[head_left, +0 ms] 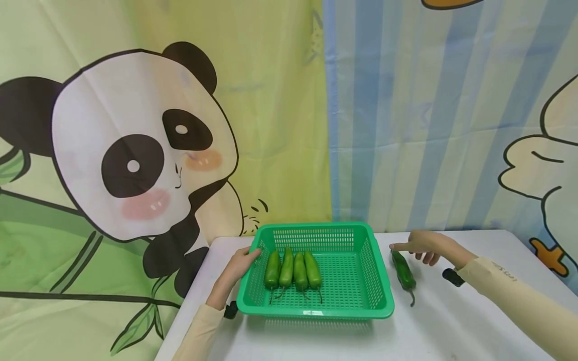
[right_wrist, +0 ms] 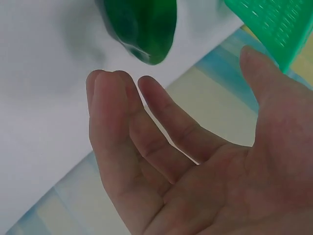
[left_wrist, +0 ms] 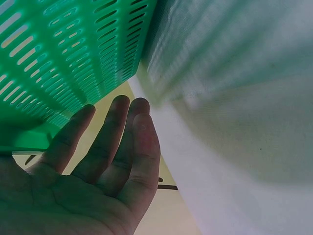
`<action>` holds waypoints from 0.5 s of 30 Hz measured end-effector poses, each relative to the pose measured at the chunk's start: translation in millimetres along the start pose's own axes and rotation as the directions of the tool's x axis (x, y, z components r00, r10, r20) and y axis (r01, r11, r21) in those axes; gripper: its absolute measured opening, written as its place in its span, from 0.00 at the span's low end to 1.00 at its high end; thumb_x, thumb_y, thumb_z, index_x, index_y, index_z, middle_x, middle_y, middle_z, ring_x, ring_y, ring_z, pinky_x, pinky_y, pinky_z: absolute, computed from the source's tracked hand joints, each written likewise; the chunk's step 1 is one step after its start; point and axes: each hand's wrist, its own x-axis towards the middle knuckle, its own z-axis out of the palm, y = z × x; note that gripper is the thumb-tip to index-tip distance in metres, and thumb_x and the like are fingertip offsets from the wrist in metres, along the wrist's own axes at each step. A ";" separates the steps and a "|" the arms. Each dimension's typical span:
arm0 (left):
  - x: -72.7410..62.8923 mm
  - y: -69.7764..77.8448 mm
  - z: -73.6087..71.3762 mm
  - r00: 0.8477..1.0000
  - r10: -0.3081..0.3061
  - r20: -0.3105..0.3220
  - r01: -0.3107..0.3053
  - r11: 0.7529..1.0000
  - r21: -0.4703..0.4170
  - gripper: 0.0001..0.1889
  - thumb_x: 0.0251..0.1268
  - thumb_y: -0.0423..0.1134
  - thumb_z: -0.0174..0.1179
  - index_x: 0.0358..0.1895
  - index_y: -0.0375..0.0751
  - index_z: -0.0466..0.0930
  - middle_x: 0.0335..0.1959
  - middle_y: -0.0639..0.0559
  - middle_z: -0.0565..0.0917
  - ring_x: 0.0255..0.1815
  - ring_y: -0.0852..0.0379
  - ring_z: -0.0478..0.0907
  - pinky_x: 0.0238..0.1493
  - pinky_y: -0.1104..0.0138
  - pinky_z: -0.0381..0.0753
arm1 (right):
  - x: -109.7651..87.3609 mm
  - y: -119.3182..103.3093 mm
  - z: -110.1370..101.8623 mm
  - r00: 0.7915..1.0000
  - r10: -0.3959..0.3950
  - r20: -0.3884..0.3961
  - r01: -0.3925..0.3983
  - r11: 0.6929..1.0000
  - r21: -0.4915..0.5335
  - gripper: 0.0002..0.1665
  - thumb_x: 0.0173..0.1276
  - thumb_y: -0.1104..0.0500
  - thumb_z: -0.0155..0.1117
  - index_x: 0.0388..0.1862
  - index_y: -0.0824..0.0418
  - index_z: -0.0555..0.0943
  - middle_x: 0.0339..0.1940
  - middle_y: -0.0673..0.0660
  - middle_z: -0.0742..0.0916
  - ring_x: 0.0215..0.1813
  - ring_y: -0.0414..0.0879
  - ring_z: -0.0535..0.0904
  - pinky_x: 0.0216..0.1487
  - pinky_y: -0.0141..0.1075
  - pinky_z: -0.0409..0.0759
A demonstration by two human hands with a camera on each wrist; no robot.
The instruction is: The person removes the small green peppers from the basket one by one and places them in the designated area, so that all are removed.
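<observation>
Fingers loose, gripping nothing: left hand (head_left: 239, 264) at basket (head_left: 352, 314), four peppers (head_left: 299, 271) in; right hand (head_left: 426, 244) by lone pepper (head_left: 403, 271), seemingly all that's left.

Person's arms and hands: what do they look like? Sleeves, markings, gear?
Left hand and right hand: no gloves. Left sleeve and right sleeve: both beige. Right one carries small dark lettering, not legible. A black device shows at the left wrist, another at the right. No cables visible.
</observation>
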 end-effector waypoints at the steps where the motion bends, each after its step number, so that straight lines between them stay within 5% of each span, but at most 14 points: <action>1: 0.1 0.0 -0.2 1.000 0.004 0.000 -0.004 1.000 0.002 0.26 0.77 0.51 0.50 0.66 0.36 0.76 0.35 0.44 0.87 0.26 0.55 0.86 0.29 0.62 0.87 | -1.0 -0.8 -2.0 1.000 -0.006 0.003 0.006 1.000 0.006 0.46 0.69 0.28 0.56 0.52 0.72 0.80 0.42 0.67 0.84 0.40 0.58 0.84 0.35 0.44 0.87; 15: -0.9 0.8 0.1 1.000 0.010 -0.018 -0.010 1.000 0.000 0.24 0.76 0.51 0.51 0.63 0.38 0.79 0.31 0.46 0.87 0.24 0.57 0.84 0.28 0.63 0.87 | -6.3 -15.9 -19.6 0.995 -0.095 0.034 0.093 0.993 0.067 0.46 0.71 0.29 0.53 0.56 0.71 0.79 0.44 0.62 0.86 0.42 0.53 0.84 0.40 0.45 0.87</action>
